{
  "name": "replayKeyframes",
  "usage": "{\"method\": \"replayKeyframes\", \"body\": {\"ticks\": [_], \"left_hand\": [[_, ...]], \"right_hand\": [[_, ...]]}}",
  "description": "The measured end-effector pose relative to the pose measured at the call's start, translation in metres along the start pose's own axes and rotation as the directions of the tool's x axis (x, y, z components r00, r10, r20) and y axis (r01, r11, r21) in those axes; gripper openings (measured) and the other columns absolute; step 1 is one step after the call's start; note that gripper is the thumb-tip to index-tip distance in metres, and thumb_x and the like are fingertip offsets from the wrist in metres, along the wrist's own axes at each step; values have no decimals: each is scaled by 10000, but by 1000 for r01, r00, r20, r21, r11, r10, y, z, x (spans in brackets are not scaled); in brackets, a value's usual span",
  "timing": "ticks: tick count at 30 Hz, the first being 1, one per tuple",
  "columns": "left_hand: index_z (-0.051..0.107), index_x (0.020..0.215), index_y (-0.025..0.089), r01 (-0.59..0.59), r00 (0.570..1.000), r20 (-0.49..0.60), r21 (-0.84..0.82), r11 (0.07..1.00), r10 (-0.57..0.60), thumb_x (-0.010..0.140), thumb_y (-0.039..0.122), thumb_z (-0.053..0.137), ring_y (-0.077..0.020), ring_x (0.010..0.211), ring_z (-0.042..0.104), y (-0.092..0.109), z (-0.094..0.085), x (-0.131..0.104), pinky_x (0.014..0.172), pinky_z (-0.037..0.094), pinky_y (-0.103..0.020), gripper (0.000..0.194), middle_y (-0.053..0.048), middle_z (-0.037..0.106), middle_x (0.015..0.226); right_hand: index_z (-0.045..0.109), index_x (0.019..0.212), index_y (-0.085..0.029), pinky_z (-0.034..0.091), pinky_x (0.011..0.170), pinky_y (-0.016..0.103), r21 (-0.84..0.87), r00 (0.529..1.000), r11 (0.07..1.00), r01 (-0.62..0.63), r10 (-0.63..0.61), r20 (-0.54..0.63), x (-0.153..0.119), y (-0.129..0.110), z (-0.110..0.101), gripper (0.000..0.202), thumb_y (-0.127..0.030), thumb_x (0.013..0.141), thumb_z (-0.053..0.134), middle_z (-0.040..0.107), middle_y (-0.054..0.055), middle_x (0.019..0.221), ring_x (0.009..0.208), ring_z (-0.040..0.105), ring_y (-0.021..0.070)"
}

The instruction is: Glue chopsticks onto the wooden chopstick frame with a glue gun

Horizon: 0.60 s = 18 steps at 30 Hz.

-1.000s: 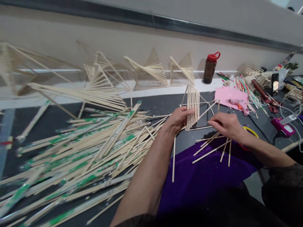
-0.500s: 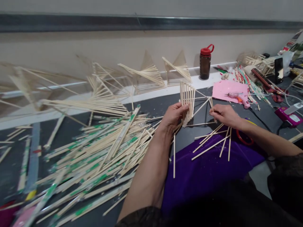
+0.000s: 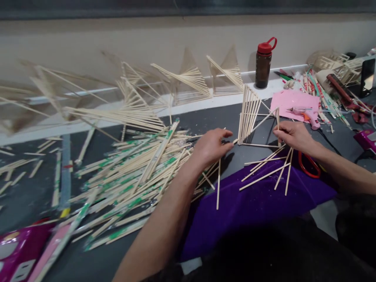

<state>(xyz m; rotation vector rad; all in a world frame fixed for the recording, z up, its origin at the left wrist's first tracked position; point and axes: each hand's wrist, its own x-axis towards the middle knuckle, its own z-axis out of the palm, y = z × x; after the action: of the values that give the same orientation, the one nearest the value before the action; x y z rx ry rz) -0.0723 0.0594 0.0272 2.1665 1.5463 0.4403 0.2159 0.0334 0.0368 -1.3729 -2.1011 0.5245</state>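
Both hands work on a small stick frame [image 3: 252, 117] standing on the dark grey table [image 3: 205, 129]. Right hand [image 3: 293, 135]: fingers pinched closed on the upright stick at the frame's 3 o'clock corner. Left hand [image 3: 212, 145]: curled, fingertips at the frame's low 9 o'clock corner where the base stick ends; whether it grips that stick or only touches it cannot be told.

Frame: a row of close-set sticks leaning at its 9 o'clock side, one diagonal running to the right-hand corner, one base stick flat on the table.

At 6 o'clock from the frame, several loose bare sticks [image 3: 266, 170] lie fanned across the edge of a purple cloth [image 3: 249, 211]. Red-handled scissors [image 3: 309, 166] lie just beside the right wrist. At 9 o'clock of the left hand, a large heap of wrapped chopsticks [image 3: 132, 172], green-printed sleeves.

Along the wall ledge at 12 o'clock: finished stick models [image 3: 182, 82] in a row, then a brown bottle [image 3: 263, 64] with red cap. At 1 o'clock from the frame, a glue gun [image 3: 307, 114] on a pink sheet [image 3: 290, 102].
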Motion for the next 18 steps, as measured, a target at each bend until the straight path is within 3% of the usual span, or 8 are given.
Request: {"method": "replayKeyframes", "body": {"ticks": [3, 7, 12, 18], "left_hand": [[691, 1156, 191, -111, 993, 75, 329, 938, 91, 851, 260, 602, -309, 1117, 606, 0, 13, -19, 959, 470, -436, 326, -142, 683, 1188], [676, 1187, 173, -25, 999, -6, 521, 853, 33, 959, 233, 409, -346, 1119, 591, -9, 24, -27, 867, 479, -463, 356, -173, 667, 1205], [692, 1137, 154, 87, 992, -126, 572, 816, -17, 955, 191, 340, -368, 1109, 583, -29, 17, -21, 821, 461, -475, 398, -188, 664, 1214], [693, 1140, 153, 143, 983, -177, 541, 829, -54, 931, 239, 393, -354, 1048, 618, -48, 9, -18, 808, 464, -444, 376, -190, 689, 1133]], "right_hand": [[604, 721, -194, 407, 616, 281, 13, 1000, 1000, 12, -12, 9, 1, 1, 1, 210, -288, 878, 502, 644, 13, 640, 595, 587, 143], [608, 728, -202, 410, 607, 280, 13, 1000, 1000, 2, -2, 25, 1, 1, 0, 204, -285, 879, 499, 653, 15, 647, 599, 589, 146], [597, 701, -202, 411, 607, 277, 17, 1000, 1000, 2, -2, 20, 1, -1, -2, 205, -279, 867, 503, 647, 6, 628, 581, 578, 141], [601, 701, -198, 414, 616, 271, 20, 999, 1000, 12, -13, 43, 9, -11, 3, 212, -280, 870, 502, 649, 1, 625, 584, 590, 136]]}}
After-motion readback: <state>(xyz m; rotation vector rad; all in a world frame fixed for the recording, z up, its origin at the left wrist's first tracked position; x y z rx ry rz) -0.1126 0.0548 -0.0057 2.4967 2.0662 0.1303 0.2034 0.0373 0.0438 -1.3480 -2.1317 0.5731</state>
